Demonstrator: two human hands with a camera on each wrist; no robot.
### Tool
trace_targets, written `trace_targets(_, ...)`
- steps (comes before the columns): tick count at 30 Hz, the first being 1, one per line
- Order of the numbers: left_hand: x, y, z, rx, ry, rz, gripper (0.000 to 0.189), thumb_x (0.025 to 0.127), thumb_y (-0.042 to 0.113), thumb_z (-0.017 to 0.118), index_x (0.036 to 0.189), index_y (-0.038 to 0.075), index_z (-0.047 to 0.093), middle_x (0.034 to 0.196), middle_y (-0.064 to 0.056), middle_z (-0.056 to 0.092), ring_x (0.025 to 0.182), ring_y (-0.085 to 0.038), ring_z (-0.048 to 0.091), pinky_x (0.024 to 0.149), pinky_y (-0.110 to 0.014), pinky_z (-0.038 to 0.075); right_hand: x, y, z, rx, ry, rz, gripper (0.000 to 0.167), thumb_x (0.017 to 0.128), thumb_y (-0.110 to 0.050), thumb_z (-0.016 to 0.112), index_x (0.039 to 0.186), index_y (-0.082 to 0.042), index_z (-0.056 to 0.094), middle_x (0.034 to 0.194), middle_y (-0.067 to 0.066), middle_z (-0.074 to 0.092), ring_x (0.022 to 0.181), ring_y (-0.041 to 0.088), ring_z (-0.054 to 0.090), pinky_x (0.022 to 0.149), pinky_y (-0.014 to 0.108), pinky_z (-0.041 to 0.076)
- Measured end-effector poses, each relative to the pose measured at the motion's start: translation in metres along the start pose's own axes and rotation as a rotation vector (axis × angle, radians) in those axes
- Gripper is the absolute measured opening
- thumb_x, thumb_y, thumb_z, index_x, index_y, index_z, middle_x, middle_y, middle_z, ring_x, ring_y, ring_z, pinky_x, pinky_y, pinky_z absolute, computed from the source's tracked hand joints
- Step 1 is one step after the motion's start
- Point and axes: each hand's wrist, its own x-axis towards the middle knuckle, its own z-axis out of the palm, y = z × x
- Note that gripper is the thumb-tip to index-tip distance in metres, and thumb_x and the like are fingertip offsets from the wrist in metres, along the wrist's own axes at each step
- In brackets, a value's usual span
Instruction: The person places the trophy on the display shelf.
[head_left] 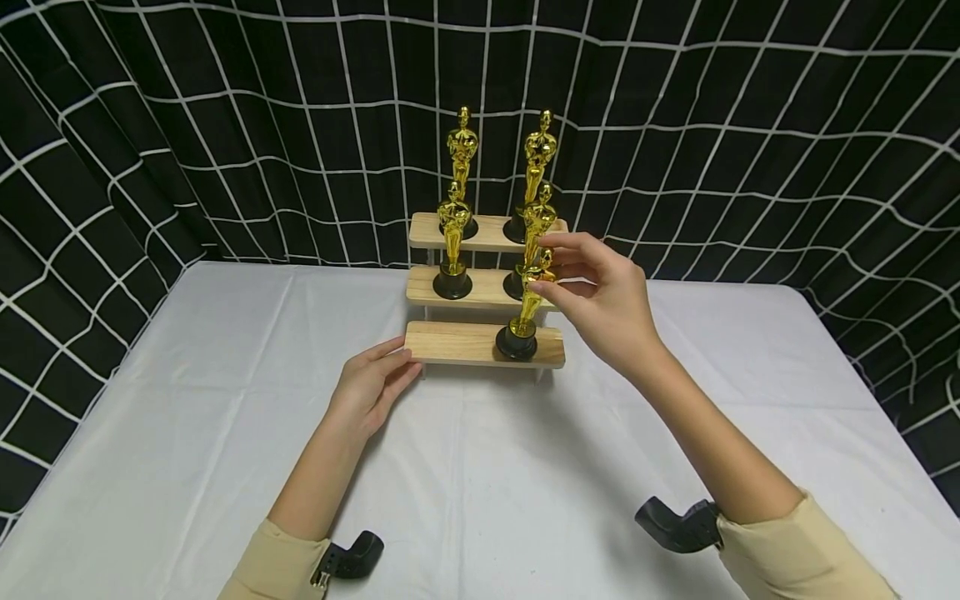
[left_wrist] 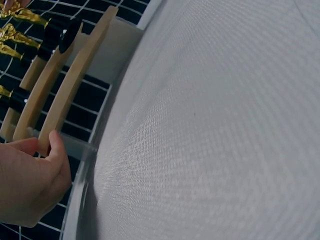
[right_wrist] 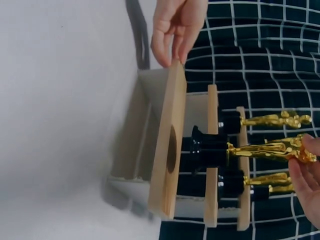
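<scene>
A stepped display stand with wooden shelves (head_left: 450, 342) carries gold figure trophies on black round bases. My right hand (head_left: 611, 304) pinches one gold trophy (head_left: 528, 310) by its upper body, over the right part of the lowest shelf. In the right wrist view that trophy's black base (right_wrist: 209, 150) hangs slightly above the board, with a dark shadow under it. My left hand (head_left: 369, 385) grips the left end of the lowest shelf, thumb and fingers on either side of the board (left_wrist: 70, 90) in the left wrist view.
Two trophies stand on the top shelf, left (head_left: 462, 154) and right (head_left: 540, 154). The middle shelf bears one at left (head_left: 453, 233) and one at right (head_left: 537, 218), partly hidden. A white cloth (head_left: 480, 500) covers the table; a black gridded curtain (head_left: 300, 142) hangs behind.
</scene>
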Motion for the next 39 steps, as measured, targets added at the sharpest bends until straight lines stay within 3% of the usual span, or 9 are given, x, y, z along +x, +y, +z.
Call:
trace_targets(6,-0.001,0.001,0.001,0.003,0.009,-0.007,0.048,0.108,-0.004,0.052,0.155,-0.009,0.043,0.154,-0.026,0.040,0.121,-0.022,0.058,0.106,-0.020,0.058,0.004,-0.002,0.010,0.015,-0.008,0.001,0.042,0.089,0.010,0.079,0.129,0.003,0.069,0.112,0.020,0.072,0.103,0.026,0.070,0.083,0.012,0.063)
trace_targets(18,-0.001,0.001,0.001,0.002,0.010,-0.010,0.048,0.108,-0.004,0.051,0.155,-0.009,0.043,0.154,-0.027,0.041,0.124,-0.023,0.057,0.108,-0.021,0.057,0.012,-0.003,0.031,0.021,-0.016,-0.003,0.043,0.088,0.008,0.081,0.129,0.001,0.069,0.112,0.020,0.074,0.103,0.030,0.072,0.083,0.015,0.064)
trace_targets(27,-0.001,0.001,0.001,0.003,0.009,-0.019,0.048,0.108,-0.004,0.051,0.155,-0.009,0.042,0.152,-0.026,0.041,0.115,-0.019,0.060,0.106,-0.019,0.057,0.015,-0.001,0.044,0.022,-0.037,-0.004,0.043,0.089,0.005,0.082,0.130,-0.002,0.070,0.113,0.019,0.073,0.104,0.029,0.071,0.086,0.023,0.066)
trace_targets(32,0.000,0.000,0.001,0.002,0.011,-0.021,0.048,0.108,-0.004,0.051,0.155,-0.008,0.043,0.151,-0.025,0.042,0.117,-0.020,0.058,0.106,-0.020,0.058,0.017,0.000,0.050,0.025,-0.037,-0.019,0.043,0.089,0.005,0.082,0.130,-0.002,0.070,0.117,0.019,0.073,0.106,0.030,0.072,0.089,0.034,0.068)
trace_targets(39,0.000,0.001,0.001,0.001,0.016,-0.020,0.048,0.108,-0.003,0.051,0.155,-0.008,0.042,0.152,-0.025,0.042,0.120,-0.021,0.058,0.105,-0.020,0.058,0.020,-0.002,0.059,0.065,-0.059,-0.023,0.042,0.090,0.005,0.080,0.130,0.001,0.068,0.116,0.019,0.072,0.107,0.030,0.071,0.088,0.037,0.069)
